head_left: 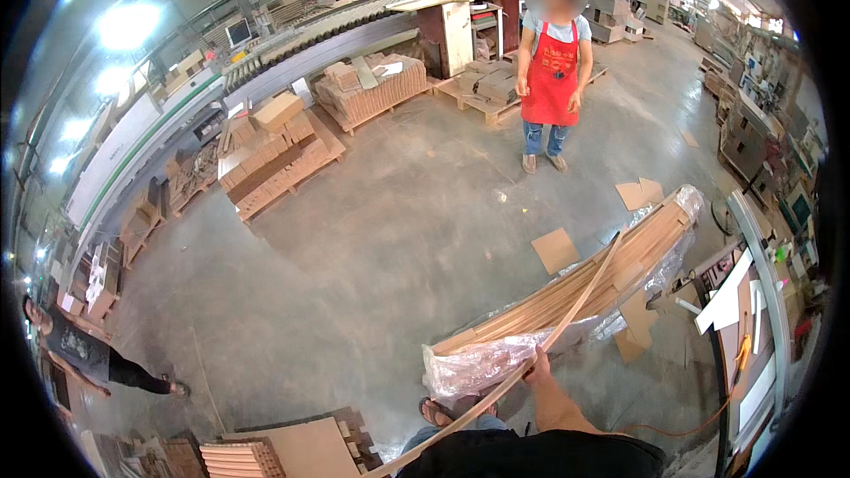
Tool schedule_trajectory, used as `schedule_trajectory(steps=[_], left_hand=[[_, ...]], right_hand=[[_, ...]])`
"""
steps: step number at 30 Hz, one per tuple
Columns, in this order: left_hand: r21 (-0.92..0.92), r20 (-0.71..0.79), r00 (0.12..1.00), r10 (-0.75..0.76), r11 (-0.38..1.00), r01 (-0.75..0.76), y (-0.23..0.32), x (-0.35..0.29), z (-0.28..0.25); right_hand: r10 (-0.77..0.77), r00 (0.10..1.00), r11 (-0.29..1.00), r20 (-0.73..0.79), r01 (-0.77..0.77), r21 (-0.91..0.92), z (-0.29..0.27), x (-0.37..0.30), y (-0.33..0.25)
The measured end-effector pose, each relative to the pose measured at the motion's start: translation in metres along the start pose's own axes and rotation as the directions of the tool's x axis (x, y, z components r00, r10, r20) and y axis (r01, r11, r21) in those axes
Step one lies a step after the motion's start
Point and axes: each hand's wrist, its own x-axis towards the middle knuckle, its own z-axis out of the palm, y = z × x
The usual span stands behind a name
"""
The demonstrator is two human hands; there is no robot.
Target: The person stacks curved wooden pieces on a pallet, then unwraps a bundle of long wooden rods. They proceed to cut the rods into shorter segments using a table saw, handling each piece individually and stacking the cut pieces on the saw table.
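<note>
My right hand (537, 366) is closed around a long, thin wooden strip (580, 301). The strip slants from the far right, over a bundle of similar strips, down past my feet to the lower edge. Beneath it the bundle of wooden strips (522, 312) lies on the floor, partly wrapped in clear plastic film (478, 365) at both ends. Flat cardboard pieces (555, 250) lie beside the bundle. My left hand is out of the picture.
A person in a red apron (556, 80) stands beyond the bundle; another person (75, 350) is at far left. Pallets of stacked wood (274, 155) line the back. Stacked boards (301, 450) sit near my feet, and a metal-edged worktable (761, 301) stands at right.
</note>
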Motion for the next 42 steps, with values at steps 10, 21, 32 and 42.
schedule_trajectory(steps=[10, 21, 32, 42], left_hand=[[0.112, 0.226, 0.948, 0.226, 0.960, -0.255, 0.069, -0.053, 0.107], [-0.326, 0.282, 0.778, 0.561, 0.819, -0.473, 0.143, -0.086, 0.361], [-0.406, 0.190, 0.924, 0.331, 0.883, -0.233, 0.220, -0.097, 0.274], [-0.242, -0.227, 0.903, 0.364, 0.877, -0.414, 0.173, -0.067, 0.342]], right_hand=[[-0.417, 0.880, 0.892, -0.226, 0.348, -0.289, 0.021, -0.095, 0.027], [-0.254, 0.961, 0.865, 0.108, 0.275, -0.419, 0.042, -0.168, 0.076], [-0.406, 0.798, 0.672, 0.445, 0.591, -0.447, 0.144, -0.209, 0.073], [-0.224, 0.792, 0.770, 0.569, 0.502, -0.395, 0.161, -0.288, 0.083]])
